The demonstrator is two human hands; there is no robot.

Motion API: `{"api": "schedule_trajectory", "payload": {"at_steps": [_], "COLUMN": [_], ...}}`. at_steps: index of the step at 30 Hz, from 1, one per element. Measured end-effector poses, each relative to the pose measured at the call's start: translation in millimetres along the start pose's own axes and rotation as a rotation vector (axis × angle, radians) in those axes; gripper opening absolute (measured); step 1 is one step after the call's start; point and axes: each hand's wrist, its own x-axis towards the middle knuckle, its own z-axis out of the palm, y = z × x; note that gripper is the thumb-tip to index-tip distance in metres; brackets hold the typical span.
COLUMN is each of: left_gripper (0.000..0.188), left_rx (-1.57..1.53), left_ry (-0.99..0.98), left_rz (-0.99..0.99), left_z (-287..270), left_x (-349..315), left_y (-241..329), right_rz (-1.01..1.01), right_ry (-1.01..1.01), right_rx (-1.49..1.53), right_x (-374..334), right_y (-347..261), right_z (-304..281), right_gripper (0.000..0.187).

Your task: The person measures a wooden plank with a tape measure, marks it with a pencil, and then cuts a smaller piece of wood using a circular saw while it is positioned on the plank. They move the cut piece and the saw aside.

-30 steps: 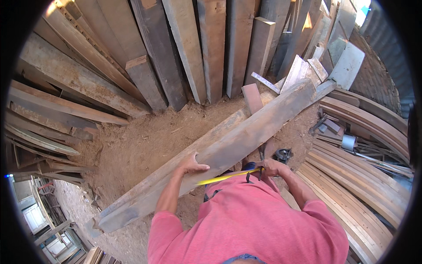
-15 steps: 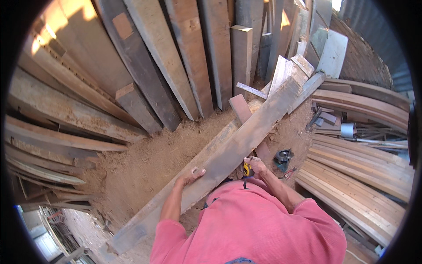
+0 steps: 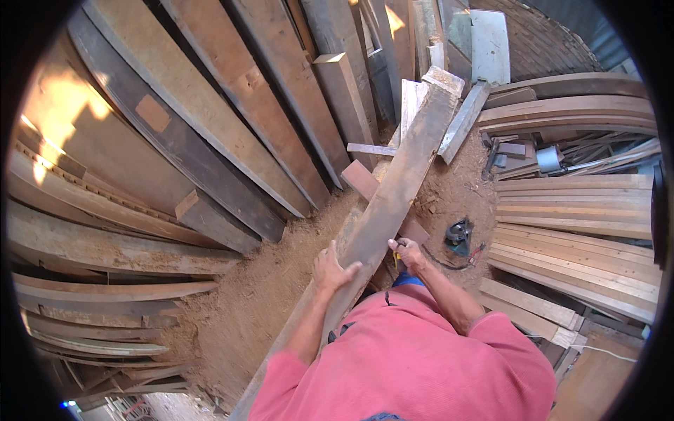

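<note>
A long weathered plank point(image 3: 385, 212) runs slantwise in front of me, from the lower left up to the far right. My left hand point(image 3: 335, 269) grips its left edge, thumb lying on the broad face. Close to the plank's right edge, my right hand point(image 3: 407, 252) is closed on a tape measure point(image 3: 398, 259); only a bit of its yellow case shows. Beneath the plank lies a reddish board point(image 3: 360, 179), crossing under it.
A circular saw point(image 3: 458, 237) with a cable rests on the sawdust-covered ground point(image 3: 260, 316) to the right. Tall boards point(image 3: 232, 91) lean at the far left. Stacked timber strips point(image 3: 576, 252) lie at the right. A white panel point(image 3: 490, 45) stands at the back.
My view has turned, so the plank now appears steeper. My left hand's thumb and fingers are spread wider on the plank. My right hand now covers more of the tape measure.
</note>
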Motion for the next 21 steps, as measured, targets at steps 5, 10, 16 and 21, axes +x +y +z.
{"api": "schedule_trajectory", "payload": {"at_steps": [5,10,16,21], "left_gripper": [0.137,0.141,0.14,0.139], "left_rx": [0.383,0.209,-0.169,-0.27], "left_ry": [0.129,0.033,-0.112,-0.128], "left_rz": [0.043,0.18,0.33,0.367], "left_z": [19,6,-13,-10], "left_x": [-44,-18,26,33], "left_y": [26,-4,-58,-64], "right_rz": [0.152,0.087,-0.089,-0.045], "right_ry": [-0.263,-0.107,0.028,0.034], "right_rx": [0.492,0.284,-0.064,-0.106], "right_x": [-10,-7,-13,-27], "right_y": [2,-2,-29,-47], "right_z": [26,36,67,68], "right_gripper": [0.046,0.04,0.04,0.039]}}
